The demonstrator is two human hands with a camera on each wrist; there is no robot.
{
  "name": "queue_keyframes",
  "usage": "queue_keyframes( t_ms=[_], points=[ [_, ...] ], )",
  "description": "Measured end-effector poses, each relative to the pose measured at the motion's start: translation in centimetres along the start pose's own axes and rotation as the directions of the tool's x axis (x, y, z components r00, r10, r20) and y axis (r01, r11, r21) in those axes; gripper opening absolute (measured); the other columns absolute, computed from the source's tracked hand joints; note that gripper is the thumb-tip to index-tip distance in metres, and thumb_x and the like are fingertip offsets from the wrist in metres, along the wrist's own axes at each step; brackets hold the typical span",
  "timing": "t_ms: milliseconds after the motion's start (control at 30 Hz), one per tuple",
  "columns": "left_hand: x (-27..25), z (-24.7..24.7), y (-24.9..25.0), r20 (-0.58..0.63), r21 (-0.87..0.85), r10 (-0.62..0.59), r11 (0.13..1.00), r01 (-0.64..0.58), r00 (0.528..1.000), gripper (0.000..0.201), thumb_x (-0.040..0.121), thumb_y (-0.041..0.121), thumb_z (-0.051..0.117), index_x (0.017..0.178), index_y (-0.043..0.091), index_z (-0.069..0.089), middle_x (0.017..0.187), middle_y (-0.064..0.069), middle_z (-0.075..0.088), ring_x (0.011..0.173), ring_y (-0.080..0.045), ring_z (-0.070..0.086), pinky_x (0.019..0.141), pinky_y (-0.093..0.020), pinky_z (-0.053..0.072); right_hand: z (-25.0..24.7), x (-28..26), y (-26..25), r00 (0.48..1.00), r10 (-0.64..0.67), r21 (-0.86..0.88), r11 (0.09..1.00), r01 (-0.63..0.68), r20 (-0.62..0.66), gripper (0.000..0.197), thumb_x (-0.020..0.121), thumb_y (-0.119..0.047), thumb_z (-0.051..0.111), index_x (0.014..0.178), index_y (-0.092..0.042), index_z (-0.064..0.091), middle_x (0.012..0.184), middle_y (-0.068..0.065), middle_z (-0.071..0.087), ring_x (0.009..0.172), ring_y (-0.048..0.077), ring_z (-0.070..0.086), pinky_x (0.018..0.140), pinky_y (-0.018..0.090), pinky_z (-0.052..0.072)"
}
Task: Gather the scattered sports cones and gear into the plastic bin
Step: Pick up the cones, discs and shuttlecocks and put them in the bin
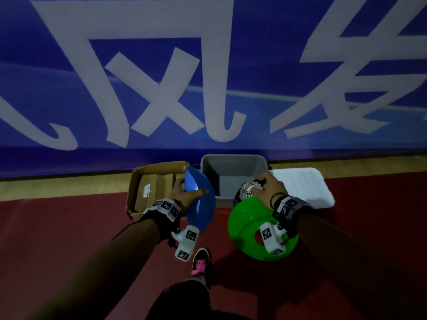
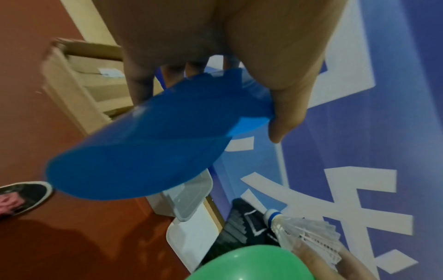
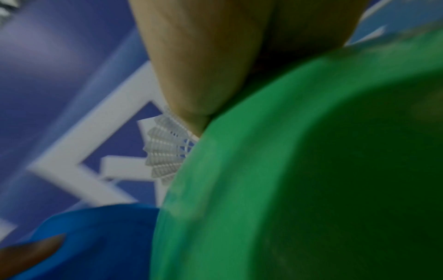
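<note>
My left hand (image 1: 184,195) grips a blue disc cone (image 1: 201,204) by its rim, thumb on one face and fingers behind, held on edge just left of the grey plastic bin (image 1: 233,161). In the left wrist view the blue disc cone (image 2: 143,155) hangs below my left hand (image 2: 239,85). My right hand (image 1: 269,189) holds a green disc cone (image 1: 247,229) together with a white shuttlecock (image 1: 248,191), at the bin's near right corner. The right wrist view shows the green disc cone (image 3: 299,170) filling the frame and the shuttlecock (image 3: 165,151) beside my thumb. The bin's inside looks bare where it shows.
An open cardboard box (image 1: 150,188) sits left of the bin, and a white lid (image 1: 302,183) lies to its right. All stand at the foot of a blue banner wall (image 1: 208,77). My shoe (image 1: 201,262) is on the red floor (image 1: 57,227) below the hands.
</note>
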State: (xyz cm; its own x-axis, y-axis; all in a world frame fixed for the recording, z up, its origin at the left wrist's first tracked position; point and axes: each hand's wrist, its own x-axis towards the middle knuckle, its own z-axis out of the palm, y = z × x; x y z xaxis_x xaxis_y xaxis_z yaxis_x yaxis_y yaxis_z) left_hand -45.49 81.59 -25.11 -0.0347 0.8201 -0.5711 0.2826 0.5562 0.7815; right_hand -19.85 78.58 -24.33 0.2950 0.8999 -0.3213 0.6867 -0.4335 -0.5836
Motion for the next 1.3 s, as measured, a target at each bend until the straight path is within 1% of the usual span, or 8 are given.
queue_keyframes(
  t_ms=[167, 333, 533, 667, 867, 1067, 1167, 1300],
  points=[
    [9.5, 2.1, 6.4, 0.016, 0.035, 0.001, 0.999, -0.001, 1.0, 0.091, 0.077, 0.025, 0.081, 0.148, 0.01, 0.027, 0.151, -0.014, 0.036, 0.132, -0.037, 0.043, 0.101, -0.047, 0.044, -2.8, 9.8, -1.5, 0.983, 0.138, 0.089, 0.988, -0.128, -0.125, 0.039, 0.08, -0.03, 0.077, 0.11, -0.01, 0.063, 0.106, 0.009, 0.066, 0.102, 0.026, 0.06, 0.08, 0.021, 0.039],
    [16.3, 5.8, 11.4, 0.054, 0.058, -0.075, 0.996, 0.072, 0.996, 0.095, 0.077, 0.031, 0.08, 0.15, 0.011, 0.022, 0.149, -0.016, 0.036, 0.127, -0.039, 0.045, 0.095, -0.045, 0.046, -5.2, 17.8, -2.6, 0.969, 0.215, 0.162, 0.968, -0.193, -0.125, 0.019, 0.078, -0.024, 0.075, 0.094, -0.019, 0.066, 0.091, 0.005, 0.065, 0.093, 0.026, 0.062, 0.076, 0.025, 0.044],
    [25.3, 10.7, 13.8, 0.043, 0.043, -0.157, 0.987, 0.155, 0.987, 0.13, 0.038, 0.062, 0.086, 0.145, 0.011, 0.032, 0.143, -0.016, 0.045, 0.116, -0.037, 0.054, 0.092, -0.049, 0.051, -5.7, 28.7, -3.1, 0.988, 0.153, -0.056, 0.987, -0.152, 0.011, 0.02, 0.087, -0.029, 0.063, 0.1, -0.015, 0.068, 0.103, 0.005, 0.067, 0.099, 0.027, 0.061, 0.081, 0.023, 0.043],
    [27.5, 12.9, 18.3, 0.02, 0.017, -0.207, 0.978, 0.207, 0.978, 0.106, 0.072, 0.041, 0.082, 0.152, 0.008, 0.02, 0.152, -0.016, 0.033, 0.128, -0.038, 0.045, 0.089, -0.04, 0.044, -5.9, 34.6, -3.4, 0.989, 0.137, -0.011, 0.991, -0.137, 0.053, 0.019, 0.081, -0.032, 0.068, 0.094, -0.019, 0.072, 0.099, 0.006, 0.071, 0.097, 0.027, 0.064, 0.085, 0.027, 0.05],
    [30.2, 15.3, 20.5, -0.019, -0.023, -0.209, 0.978, 0.208, 0.978, 0.085, 0.08, 0.028, 0.078, 0.147, 0.005, 0.031, 0.147, -0.014, 0.042, 0.129, -0.034, 0.047, 0.092, -0.036, 0.044, -5.4, 40.7, -4.5, 0.949, 0.077, -0.02, 0.997, -0.074, 0.305, 0.046, 0.088, -0.035, 0.067, 0.127, -0.011, 0.061, 0.124, 0.008, 0.063, 0.117, 0.027, 0.058, 0.096, 0.027, 0.044],
    [29.3, 13.9, 21.3, 0.051, -0.084, -0.262, 0.96, 0.266, 0.964, 0.059, 0.085, 0.018, 0.072, 0.136, 0.002, 0.046, 0.131, -0.019, 0.055, 0.119, -0.037, 0.055, 0.097, -0.047, 0.047, -6.1, 41.7, -4.6, 0.944, 0.082, -0.016, 0.997, -0.081, 0.32, 0.032, 0.087, -0.022, 0.067, 0.115, -0.006, 0.066, 0.113, 0.009, 0.067, 0.107, 0.026, 0.062, 0.098, 0.037, 0.048],
    [29.1, 12.6, 21.8, 0.105, -0.044, -0.24, 0.968, 0.245, 0.965, 0.033, 0.087, 0.016, 0.069, 0.117, 0.007, 0.059, 0.113, -0.017, 0.061, 0.099, -0.03, 0.058, 0.098, -0.054, 0.047, -7.1, 40.9, -4.3, 0.954, 0.084, -0.025, 0.996, -0.08, 0.288, 0.012, 0.086, -0.019, 0.062, 0.097, -0.019, 0.066, 0.112, 0.009, 0.068, 0.105, 0.031, 0.063, 0.096, 0.044, 0.05],
    [27.6, 12.0, 23.4, 0.147, 0.032, -0.179, 0.984, 0.176, 0.973, 0.012, 0.089, 0.013, 0.065, 0.085, 0.02, 0.056, 0.096, -0.008, 0.059, 0.083, -0.025, 0.058, 0.078, -0.042, 0.052, -9.3, 36.1, -4.7, 0.965, 0.162, -0.074, 0.986, -0.15, 0.204, 0.023, 0.092, -0.016, 0.053, 0.111, -0.015, 0.067, 0.121, 0.01, 0.063, 0.11, 0.032, 0.06, 0.096, 0.042, 0.049]
  ],
)
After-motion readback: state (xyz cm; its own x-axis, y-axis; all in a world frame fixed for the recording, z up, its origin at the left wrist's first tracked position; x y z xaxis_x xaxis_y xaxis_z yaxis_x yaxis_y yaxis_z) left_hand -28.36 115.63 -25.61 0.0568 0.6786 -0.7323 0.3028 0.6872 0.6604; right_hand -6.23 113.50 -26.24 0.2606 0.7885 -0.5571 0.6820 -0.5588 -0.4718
